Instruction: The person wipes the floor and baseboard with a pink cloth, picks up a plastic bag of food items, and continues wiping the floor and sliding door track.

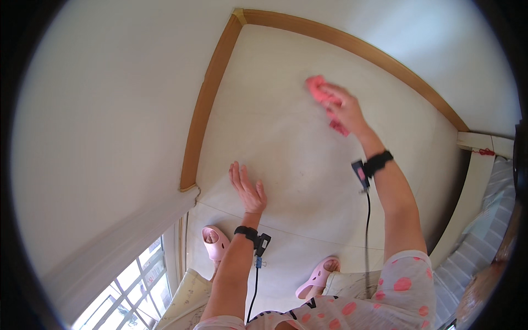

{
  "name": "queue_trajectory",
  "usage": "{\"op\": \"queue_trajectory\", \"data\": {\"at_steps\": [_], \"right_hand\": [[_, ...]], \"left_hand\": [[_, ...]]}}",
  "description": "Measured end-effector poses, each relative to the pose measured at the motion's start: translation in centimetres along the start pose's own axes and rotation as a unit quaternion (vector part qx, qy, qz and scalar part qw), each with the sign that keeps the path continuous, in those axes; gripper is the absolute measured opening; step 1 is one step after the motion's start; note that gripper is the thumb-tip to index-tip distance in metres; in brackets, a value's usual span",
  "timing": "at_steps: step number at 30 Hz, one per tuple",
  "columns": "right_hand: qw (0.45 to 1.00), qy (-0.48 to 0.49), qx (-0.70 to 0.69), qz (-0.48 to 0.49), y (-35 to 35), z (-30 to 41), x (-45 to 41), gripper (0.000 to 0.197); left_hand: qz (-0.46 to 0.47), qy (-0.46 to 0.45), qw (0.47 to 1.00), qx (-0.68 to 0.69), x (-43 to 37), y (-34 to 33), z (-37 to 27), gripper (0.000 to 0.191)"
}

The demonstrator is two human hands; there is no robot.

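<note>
My right hand (348, 111) grips a crumpled pink cloth (317, 88), whose darker tail hangs out below the palm. Both are over the pale floor (272, 99), reaching toward the far wall; the cloth looks pressed flat there, slightly blurred. Fingers apart and with nothing in it, my left hand (249, 192) is held over the floor nearer to me, on the left. Whether it touches the floor I cannot tell. Each wrist wears a black strap with a small cabled device, one on the right (363, 175) and one on the left (260, 245).
Brown skirting (210, 95) runs along two white walls and meets at the far corner. My feet in pink slippers (215, 243) stand below. At right is a pale bed-like frame (464, 198) with striped fabric (474, 239). A barred window (132, 288) is lower left.
</note>
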State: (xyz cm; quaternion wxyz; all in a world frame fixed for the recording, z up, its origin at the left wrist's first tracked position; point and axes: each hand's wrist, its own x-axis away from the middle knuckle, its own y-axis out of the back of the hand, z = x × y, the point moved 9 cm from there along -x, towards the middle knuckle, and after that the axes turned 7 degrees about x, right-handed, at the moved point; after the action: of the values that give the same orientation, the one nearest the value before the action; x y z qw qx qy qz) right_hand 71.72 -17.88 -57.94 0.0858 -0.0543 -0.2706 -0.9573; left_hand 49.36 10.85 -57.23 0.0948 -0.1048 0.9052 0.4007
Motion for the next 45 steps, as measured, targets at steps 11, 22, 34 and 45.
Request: {"op": "queue_trajectory", "data": {"at_steps": [11,22,34,45], "right_hand": [[0.946,0.26,0.168,0.1,-10.3,4.4,14.7,0.049],[0.935,-0.178,-0.261,-0.164,7.3,-5.3,23.4,0.053],[0.781,-0.362,0.104,-0.497,24.4,-21.2,48.9,0.045],[0.899,0.0,0.246,-0.363,3.1,-3.9,28.9,0.061]], "left_hand": [[0.014,-0.005,1.0,0.002,0.2,-0.3,0.2,0.055],[0.0,-0.034,0.999,-0.023,-3.8,-0.5,-2.1,0.055],[0.021,0.031,0.999,0.003,-4.0,-2.7,-0.3,0.051],[0.043,0.01,0.999,0.012,-2.8,-4.1,-1.2,0.052]]}}
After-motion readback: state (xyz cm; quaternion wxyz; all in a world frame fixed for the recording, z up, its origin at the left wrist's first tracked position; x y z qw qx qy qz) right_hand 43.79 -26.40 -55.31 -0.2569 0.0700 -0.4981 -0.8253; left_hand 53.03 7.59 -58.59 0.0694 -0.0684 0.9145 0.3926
